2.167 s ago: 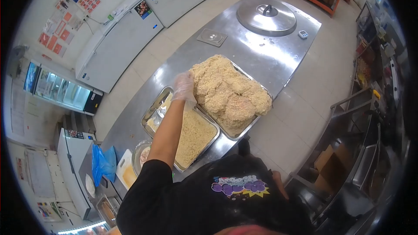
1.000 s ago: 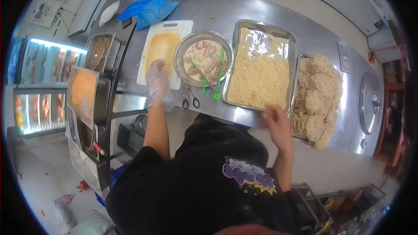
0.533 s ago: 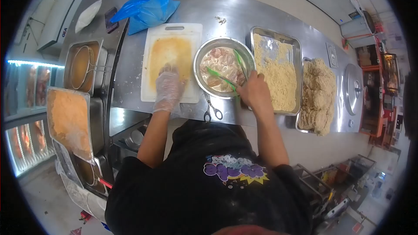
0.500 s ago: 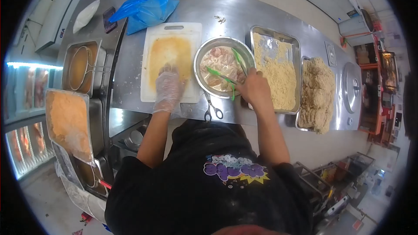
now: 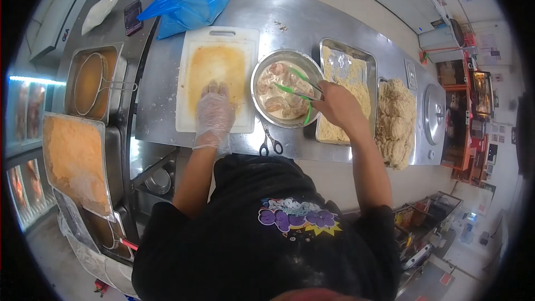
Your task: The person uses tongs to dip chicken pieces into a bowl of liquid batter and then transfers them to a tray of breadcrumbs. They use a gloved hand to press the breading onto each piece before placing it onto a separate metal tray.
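My right hand [image 5: 339, 103] is bare and closed around a pair of tongs [image 5: 291, 90] with green tips. The tips reach into a round metal bowl [image 5: 254, 97] that holds raw meat pieces [image 5: 274, 103] in a pale, milky liquid. I see nothing clearly pinched between the tips. Inside a clear plastic glove, my left hand [image 5: 214, 110] lies on a white cutting board [image 5: 186, 92], fingers stretched away from me. An orange-yellow wet stain [image 5: 214, 64] covers the board's middle. Dark-handled scissors [image 5: 271, 144] lie just below the bowl.
Right of the bowl stands a metal tray [image 5: 374, 72] of yellowish crumbs, then a heap of breaded food [image 5: 397, 122] and a round lid [image 5: 434, 114]. A blue plastic bag [image 5: 192, 14] sits behind the board. At left are a strainer [image 5: 89, 83] and an orange-filled tray [image 5: 75, 159].
My right hand has shifted right and slightly away from me, and the tongs' tips have come closer together. My left hand stays on the board. The whole view has shifted slightly.
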A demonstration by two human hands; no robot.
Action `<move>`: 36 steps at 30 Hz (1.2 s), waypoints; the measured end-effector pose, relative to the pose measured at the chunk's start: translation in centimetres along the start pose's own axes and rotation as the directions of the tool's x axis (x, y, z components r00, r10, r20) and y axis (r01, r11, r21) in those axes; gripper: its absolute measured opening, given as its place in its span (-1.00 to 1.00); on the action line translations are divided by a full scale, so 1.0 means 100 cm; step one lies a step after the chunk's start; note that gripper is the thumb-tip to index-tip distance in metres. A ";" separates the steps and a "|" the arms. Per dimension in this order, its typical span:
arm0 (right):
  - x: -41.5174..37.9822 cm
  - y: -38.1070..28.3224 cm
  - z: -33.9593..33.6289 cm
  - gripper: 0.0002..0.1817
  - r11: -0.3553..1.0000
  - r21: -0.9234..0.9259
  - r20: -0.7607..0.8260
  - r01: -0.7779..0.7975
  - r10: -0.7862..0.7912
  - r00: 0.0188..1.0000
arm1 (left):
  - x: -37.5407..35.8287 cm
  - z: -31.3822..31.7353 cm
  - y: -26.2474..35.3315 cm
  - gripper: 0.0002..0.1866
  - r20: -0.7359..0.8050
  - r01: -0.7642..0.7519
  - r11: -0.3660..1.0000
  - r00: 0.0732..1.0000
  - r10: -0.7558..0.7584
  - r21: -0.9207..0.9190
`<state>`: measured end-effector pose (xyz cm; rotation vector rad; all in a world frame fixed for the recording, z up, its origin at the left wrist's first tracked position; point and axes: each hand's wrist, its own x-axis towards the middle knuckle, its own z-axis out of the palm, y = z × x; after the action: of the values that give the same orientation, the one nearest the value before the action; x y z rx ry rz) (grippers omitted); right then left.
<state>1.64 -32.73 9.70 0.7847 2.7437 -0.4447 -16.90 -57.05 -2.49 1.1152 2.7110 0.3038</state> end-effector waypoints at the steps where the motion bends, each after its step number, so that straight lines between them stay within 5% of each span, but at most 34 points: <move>1: -0.006 -0.006 -0.004 -0.62 1.000 -0.003 0.003 0.005 -0.005 1.000 | 0.000 0.000 0.000 -0.33 -0.003 -0.001 1.000 1.000 0.001 0.005; 10: -0.011 -0.048 0.055 -0.85 0.950 -0.279 -0.049 0.137 -0.157 0.986 | 0.001 -0.002 0.004 -0.35 -0.018 0.014 1.000 1.000 -0.014 0.004; 16: -0.028 -0.029 0.021 -0.82 0.991 -0.117 -0.092 0.072 -0.083 0.992 | -0.001 -0.003 0.005 -0.36 -0.011 0.016 1.000 1.000 -0.016 0.018; 18: -0.041 -0.018 -0.006 -0.76 0.989 0.128 -0.188 0.073 -0.048 0.981 | 0.000 -0.002 0.006 -0.36 -0.011 0.017 1.000 1.000 -0.017 0.015; 22: -0.055 0.017 -0.015 -0.72 0.900 0.421 -0.094 -0.111 0.165 0.982 | 0.000 0.003 0.004 -0.35 -0.017 0.013 1.000 1.000 -0.013 0.006; 28: -0.056 0.034 0.014 -0.69 0.956 0.146 -0.119 -0.255 0.273 0.955 | 0.001 0.006 0.007 -0.36 -0.040 0.016 1.000 0.999 -0.014 0.027; 32: -0.072 0.034 0.005 -0.65 0.944 0.265 -0.190 -0.195 0.249 0.950 | -0.003 0.008 0.005 -0.43 -0.108 -0.052 0.998 0.993 0.054 0.025; 35: -0.082 0.040 0.016 -0.63 0.946 0.318 -0.291 -0.058 0.155 0.944 | 0.000 0.023 -0.002 -0.56 -0.026 -0.011 0.993 1.000 0.014 0.120; 36: -0.083 0.042 0.019 -0.61 0.951 0.294 -0.259 -0.099 0.179 0.949 | 0.008 0.020 0.003 -0.52 0.169 0.050 0.988 0.983 -0.075 0.144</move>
<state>11.01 -33.92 9.70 1.1910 2.8929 -0.7525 -16.77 -55.99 -4.42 1.0352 2.6378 0.0068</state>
